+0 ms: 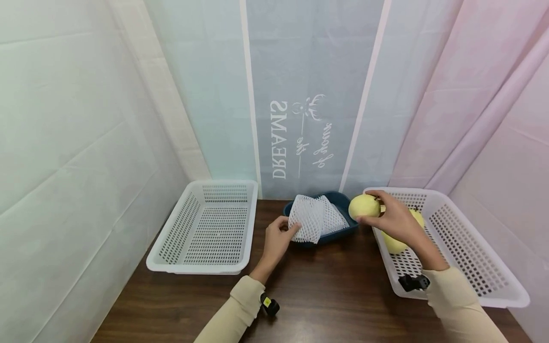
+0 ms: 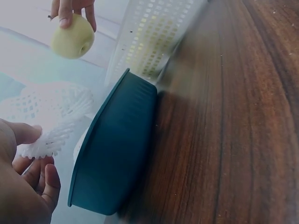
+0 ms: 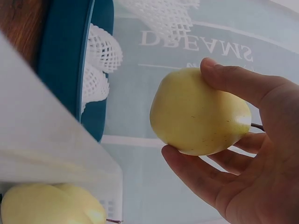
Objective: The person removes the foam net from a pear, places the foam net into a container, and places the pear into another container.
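My right hand (image 1: 399,221) grips a yellow pear (image 1: 363,206) between thumb and fingers, its stem toward the palm in the right wrist view. The pear is held up at the left edge of the right white basket (image 1: 390,281). My left hand (image 1: 276,240) pinches a white foam net sleeve (image 1: 305,218) by its near left edge, thumb on one side and fingers on the other. That sleeve is raised over a dark blue tray (image 2: 119,144). More white foam nets (image 3: 96,77) lie inside the tray.
Several yellow pears (image 1: 393,244) lie in the right basket, partly hidden under my right arm. On the left stands another white perforated basket (image 1: 201,268). Everything rests on a dark brown wooden table (image 1: 326,295), with a printed curtain (image 1: 300,57) hanging behind.
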Motion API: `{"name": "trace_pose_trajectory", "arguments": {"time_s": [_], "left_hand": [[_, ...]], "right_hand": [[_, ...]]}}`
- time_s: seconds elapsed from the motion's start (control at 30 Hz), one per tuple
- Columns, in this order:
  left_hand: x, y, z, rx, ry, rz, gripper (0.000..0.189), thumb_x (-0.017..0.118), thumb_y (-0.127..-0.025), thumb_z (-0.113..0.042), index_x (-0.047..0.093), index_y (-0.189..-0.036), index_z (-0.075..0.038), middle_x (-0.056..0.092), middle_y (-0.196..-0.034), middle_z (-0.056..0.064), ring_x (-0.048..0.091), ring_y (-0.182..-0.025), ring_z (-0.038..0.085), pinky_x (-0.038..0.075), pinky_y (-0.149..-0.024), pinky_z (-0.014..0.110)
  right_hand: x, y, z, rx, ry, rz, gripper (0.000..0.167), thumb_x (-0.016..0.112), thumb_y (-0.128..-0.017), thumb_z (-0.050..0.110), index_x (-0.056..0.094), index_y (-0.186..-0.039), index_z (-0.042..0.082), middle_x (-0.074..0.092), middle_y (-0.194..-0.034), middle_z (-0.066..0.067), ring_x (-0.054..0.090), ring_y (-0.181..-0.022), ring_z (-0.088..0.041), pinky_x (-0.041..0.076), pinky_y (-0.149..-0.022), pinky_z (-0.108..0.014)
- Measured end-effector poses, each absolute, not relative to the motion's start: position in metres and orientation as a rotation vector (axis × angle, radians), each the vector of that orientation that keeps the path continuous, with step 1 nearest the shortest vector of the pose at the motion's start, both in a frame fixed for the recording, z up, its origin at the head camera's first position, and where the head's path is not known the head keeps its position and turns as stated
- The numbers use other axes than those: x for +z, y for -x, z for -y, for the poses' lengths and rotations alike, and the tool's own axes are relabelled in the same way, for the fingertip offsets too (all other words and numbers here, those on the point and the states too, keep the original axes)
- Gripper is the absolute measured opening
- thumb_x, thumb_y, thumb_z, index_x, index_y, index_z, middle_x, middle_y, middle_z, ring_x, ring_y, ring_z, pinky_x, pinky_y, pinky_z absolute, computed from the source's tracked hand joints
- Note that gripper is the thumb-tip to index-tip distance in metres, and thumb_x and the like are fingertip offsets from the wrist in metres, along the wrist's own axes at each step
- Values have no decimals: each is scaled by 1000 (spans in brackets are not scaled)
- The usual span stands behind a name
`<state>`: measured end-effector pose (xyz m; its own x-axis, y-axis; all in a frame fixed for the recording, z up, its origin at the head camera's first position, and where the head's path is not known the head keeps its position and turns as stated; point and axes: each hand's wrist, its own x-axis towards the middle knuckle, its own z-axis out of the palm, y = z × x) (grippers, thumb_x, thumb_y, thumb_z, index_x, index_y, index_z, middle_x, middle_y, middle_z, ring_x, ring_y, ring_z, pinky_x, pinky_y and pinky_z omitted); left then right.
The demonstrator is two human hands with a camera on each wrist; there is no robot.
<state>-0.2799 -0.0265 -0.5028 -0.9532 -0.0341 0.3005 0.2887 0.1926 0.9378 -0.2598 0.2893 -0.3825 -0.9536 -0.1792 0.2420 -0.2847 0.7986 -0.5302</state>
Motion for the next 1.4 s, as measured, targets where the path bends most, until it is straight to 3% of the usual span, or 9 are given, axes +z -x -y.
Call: {"name": "trace_pose_trajectory", "arguments": {"time_s": [0.37,0.7,1.13,1.4], "left_hand": [[-500,287,19,-1874,198,2219,20,78,-98,-23,76,-109,-6,76,-88,10,57,-71,9,48,-66,24],[-496,296,13,-1877,159,2222,19,78,-98,-23,76,-107,-7,71,-88,6,58,-74,8,49,-67,23],[-494,305,3,-1764,142,2302,26,80,-96,-26,71,-108,-5,75,-89,7,64,-76,9,52,-66,24],[-491,307,-4,-1531,114,2459,27,77,-98,-30,72,-109,-6,74,-92,7,63,-81,13,53,-72,29]], "right_hand": [[-383,265,-302,792,-311,2833,86,86,-89,47,50,-153,1,60,-142,-30,63,-117,-46,55,-80,-48],[-384,269,-317,808,-275,2847,92,87,-88,46,46,-153,-5,57,-142,-37,58,-122,-53,53,-87,-63],[-383,270,-337,796,-207,2890,94,84,-90,50,43,-155,-5,54,-142,-40,55,-124,-56,52,-89,-65],[-386,272,-352,773,-198,2867,92,85,-89,49,46,-152,-5,59,-136,-38,58,-121,-54,52,-87,-61]]}}
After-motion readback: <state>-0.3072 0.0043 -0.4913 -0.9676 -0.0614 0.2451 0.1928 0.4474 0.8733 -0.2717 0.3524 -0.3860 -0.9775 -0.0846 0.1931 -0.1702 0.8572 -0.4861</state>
